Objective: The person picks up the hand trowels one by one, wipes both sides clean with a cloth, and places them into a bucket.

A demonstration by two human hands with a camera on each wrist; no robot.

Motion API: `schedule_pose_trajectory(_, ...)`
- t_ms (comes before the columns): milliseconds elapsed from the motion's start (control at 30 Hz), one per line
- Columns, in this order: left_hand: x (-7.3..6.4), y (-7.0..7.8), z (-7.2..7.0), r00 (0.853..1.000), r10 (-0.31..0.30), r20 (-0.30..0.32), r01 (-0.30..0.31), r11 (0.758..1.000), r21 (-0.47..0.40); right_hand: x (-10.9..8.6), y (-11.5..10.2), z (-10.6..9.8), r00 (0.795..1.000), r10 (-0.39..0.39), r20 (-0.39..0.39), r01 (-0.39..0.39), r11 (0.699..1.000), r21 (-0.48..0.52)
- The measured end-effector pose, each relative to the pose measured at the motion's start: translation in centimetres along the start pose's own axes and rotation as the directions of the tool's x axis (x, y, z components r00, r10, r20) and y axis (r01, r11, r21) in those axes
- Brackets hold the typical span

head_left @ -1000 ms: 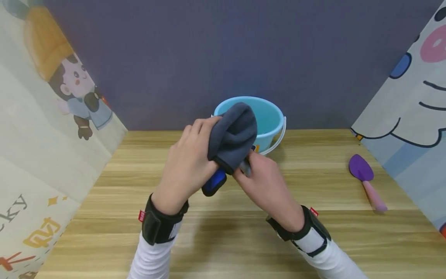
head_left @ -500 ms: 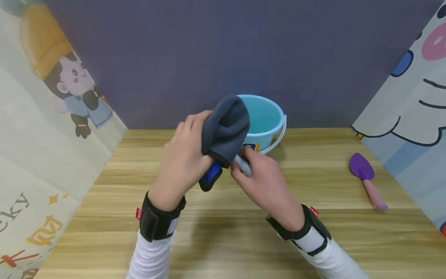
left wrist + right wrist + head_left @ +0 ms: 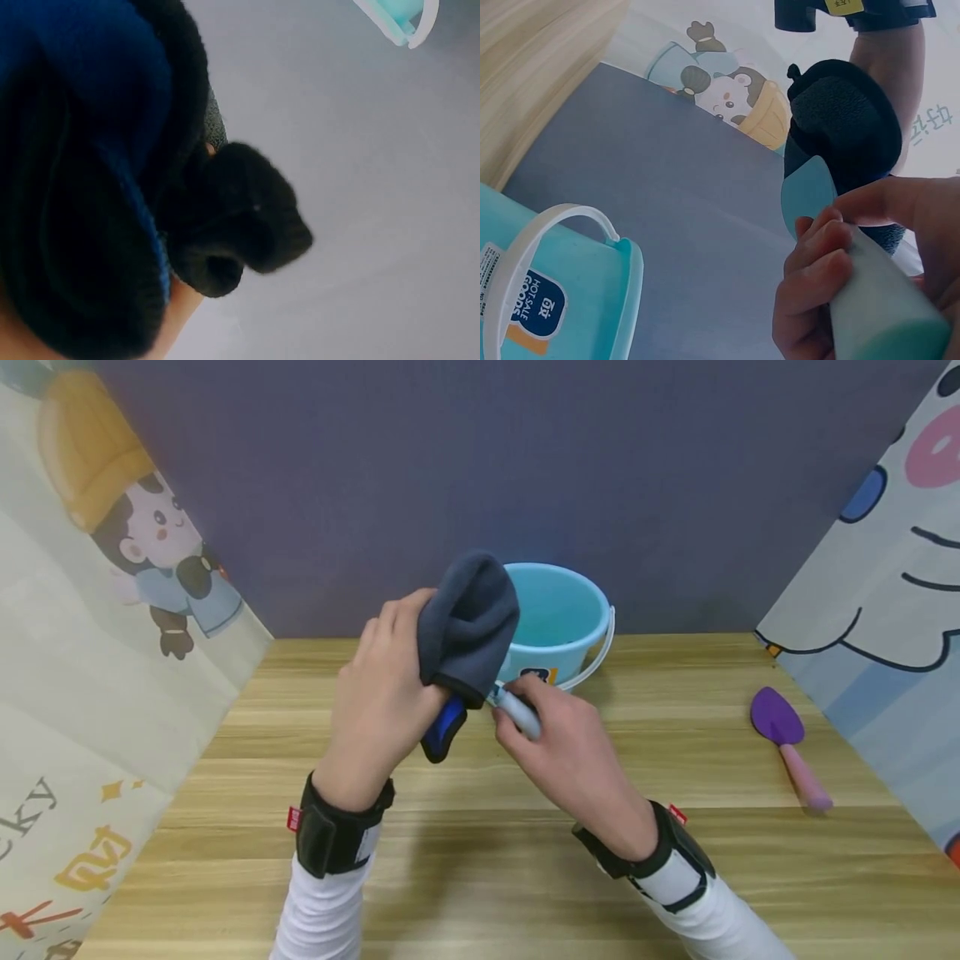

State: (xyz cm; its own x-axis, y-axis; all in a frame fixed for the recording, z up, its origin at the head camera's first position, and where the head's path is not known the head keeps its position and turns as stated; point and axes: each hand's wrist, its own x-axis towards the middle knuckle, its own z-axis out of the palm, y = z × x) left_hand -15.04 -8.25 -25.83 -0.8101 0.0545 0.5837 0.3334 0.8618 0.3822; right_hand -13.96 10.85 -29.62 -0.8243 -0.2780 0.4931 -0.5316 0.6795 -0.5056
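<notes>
Compared with one second ago, the left hand (image 3: pixel 378 697) and the dark cloth (image 3: pixel 472 618), which it grips, have moved leftward near the head frame's centre, so more of the single light-blue bucket (image 3: pixel 558 660) is seen. The right hand (image 3: pixel 573 747) pinches the pale shovel (image 3: pixel 521 717) by its handle. There are two shovels; the purple shovel (image 3: pixel 780 743) lies on the table (image 3: pixel 232 768) at right. The right wrist view clearly shows the pale blade overlapping the cloth.

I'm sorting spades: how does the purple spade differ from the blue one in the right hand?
The purple spade has a pink handle; the blue spade, a pale handle. The purple spade lies on the table; the right hand grips the blue spade. Each has a blade.
</notes>
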Motion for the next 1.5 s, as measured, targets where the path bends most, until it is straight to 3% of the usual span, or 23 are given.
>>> schedule_pose_trajectory(1067,0.2,-1.3,-1.0,0.994,-0.102,-0.046,0.102,0.995,-0.003,-0.6,-0.5,-0.7,1.0,-0.01,-0.003,0.01,1.0,0.028)
schedule_pose_trajectory(1500,0.5,-2.0,-1.2,0.99,-0.087,-0.113,0.09,0.996,0.021,-0.5,-0.5,-0.9,0.999,-0.029,-0.016,0.029,0.999,0.027)
